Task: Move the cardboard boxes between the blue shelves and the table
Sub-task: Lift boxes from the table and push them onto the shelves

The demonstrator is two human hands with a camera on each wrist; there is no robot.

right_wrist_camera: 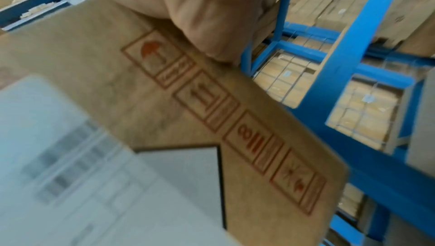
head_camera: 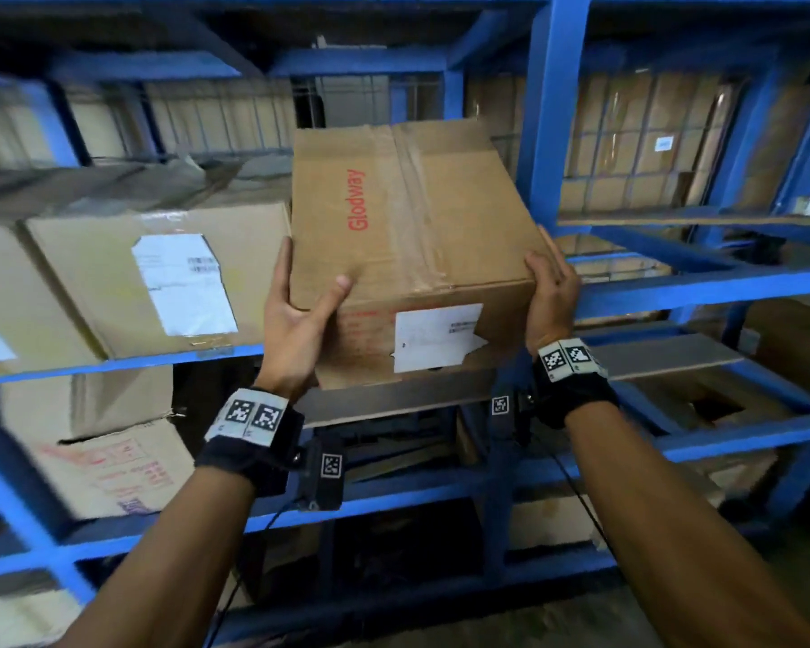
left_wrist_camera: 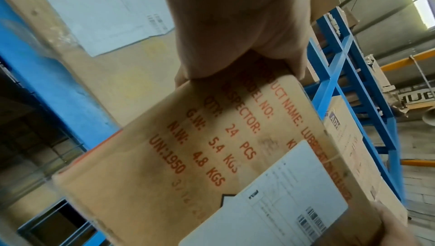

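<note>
Both hands clamp one taped cardboard box (head_camera: 412, 254) in front of the blue shelves (head_camera: 548, 133), its base apparently near or on the shelf lip. Left hand (head_camera: 295, 320) takes the near left corner, thumb over the top edge; right hand (head_camera: 550, 292) wraps the near right corner. Printed weight on the panel between the hands suggests moderately heavy. Stiff walls, slick tape (head_camera: 412, 198) along the top; handling symbols beside the right hand. Better hold: lower corners, underneath.
</note>
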